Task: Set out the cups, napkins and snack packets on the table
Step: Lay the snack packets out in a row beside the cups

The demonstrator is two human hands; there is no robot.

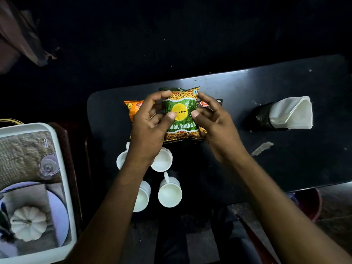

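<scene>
A green and yellow snack packet (pixel 181 115) is held over the black table (pixel 285 159). My left hand (pixel 148 126) grips its left edge and my right hand (pixel 213 121) its right edge. An orange packet (pixel 131 109) lies under my left hand, and a dark brown packet (pixel 207 103) peeks out behind my right hand. Several white cups stand near the table's front edge: one (pixel 170 193) in full view, one (pixel 162 161) just below the packet, one (pixel 122 159) and one (pixel 142 197) partly hidden by my left forearm. White napkins (pixel 291 113) stick out of a black mesh holder (pixel 261 117) at the right.
A white tray (pixel 62 168) at the left holds a woven mat, a clear glass (pixel 48 166), a pale plate and a small white pumpkin (pixel 28 222). A torn scrap of paper (pixel 262 148) lies on the table right of my right forearm. A red bucket rim (pixel 316 204) shows below the table's right end.
</scene>
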